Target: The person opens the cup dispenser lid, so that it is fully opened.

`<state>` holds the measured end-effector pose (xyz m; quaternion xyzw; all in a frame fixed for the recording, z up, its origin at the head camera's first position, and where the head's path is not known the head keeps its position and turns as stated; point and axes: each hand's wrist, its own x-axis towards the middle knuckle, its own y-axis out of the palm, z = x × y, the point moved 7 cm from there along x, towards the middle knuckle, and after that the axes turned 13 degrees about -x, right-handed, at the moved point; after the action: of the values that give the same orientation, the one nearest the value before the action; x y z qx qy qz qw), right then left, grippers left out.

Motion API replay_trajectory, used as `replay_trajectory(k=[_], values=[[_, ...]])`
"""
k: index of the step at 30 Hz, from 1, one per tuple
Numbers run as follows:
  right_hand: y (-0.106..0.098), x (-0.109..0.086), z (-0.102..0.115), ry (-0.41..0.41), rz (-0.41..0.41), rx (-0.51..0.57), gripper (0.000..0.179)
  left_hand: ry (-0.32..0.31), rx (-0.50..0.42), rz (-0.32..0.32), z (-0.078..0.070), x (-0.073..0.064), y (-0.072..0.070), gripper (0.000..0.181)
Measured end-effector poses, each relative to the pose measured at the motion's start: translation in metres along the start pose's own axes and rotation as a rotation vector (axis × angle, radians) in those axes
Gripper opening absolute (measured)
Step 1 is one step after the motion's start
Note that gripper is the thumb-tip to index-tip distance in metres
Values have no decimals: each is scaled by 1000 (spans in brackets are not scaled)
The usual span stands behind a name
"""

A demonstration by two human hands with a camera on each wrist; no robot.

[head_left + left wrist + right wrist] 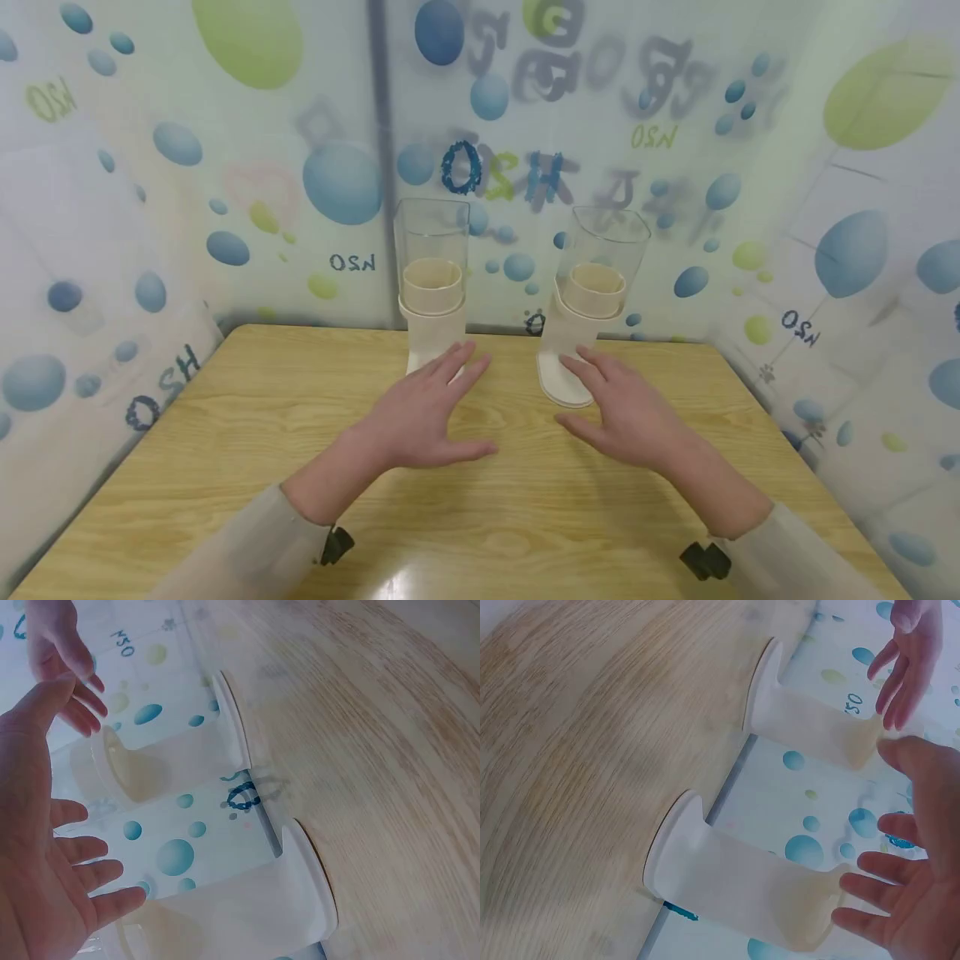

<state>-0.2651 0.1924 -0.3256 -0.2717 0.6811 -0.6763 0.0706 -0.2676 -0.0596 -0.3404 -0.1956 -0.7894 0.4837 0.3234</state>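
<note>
Two matching white plastic stands rise side by side at the table's back edge. Each has a cream cup-like ring and a clear open-topped container above it. My left hand (420,417) is held in front of the left stand (429,332), fingers extended and thumb out, overlapping its lower part. Before the right stand (567,333) is my right hand (626,408), fingers spread and slightly bent, partly covering its rounded foot (558,383). Nothing is in either palm. The left wrist view shows the left stand (232,915) beyond my fingertips; the right wrist view shows the right stand (735,877) likewise.
Under both stands is a light wood-grain table (517,517). Pale curtain-like walls (285,150) with blue and green bubbles and mirrored lettering enclose its back and sides. Dark clips or straps (337,546) show near my sleeve cuffs.
</note>
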Motion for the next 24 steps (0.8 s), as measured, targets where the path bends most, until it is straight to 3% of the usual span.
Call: replay_trajectory(k=[9,16,20,24], values=[[-32,-1,-26,108,-266,46,51,-17,-156,-57,-9,17,-4,83],[-74,4,-51,167,-547,126,51,-11,-199,-51,-14,44,-1,79],[-91,15,-65,210,-596,162,56,-15,-238,-35,-18,64,1,80],[-101,33,-75,254,-557,176,65,-38,-276,-11,-19,86,3,81]])
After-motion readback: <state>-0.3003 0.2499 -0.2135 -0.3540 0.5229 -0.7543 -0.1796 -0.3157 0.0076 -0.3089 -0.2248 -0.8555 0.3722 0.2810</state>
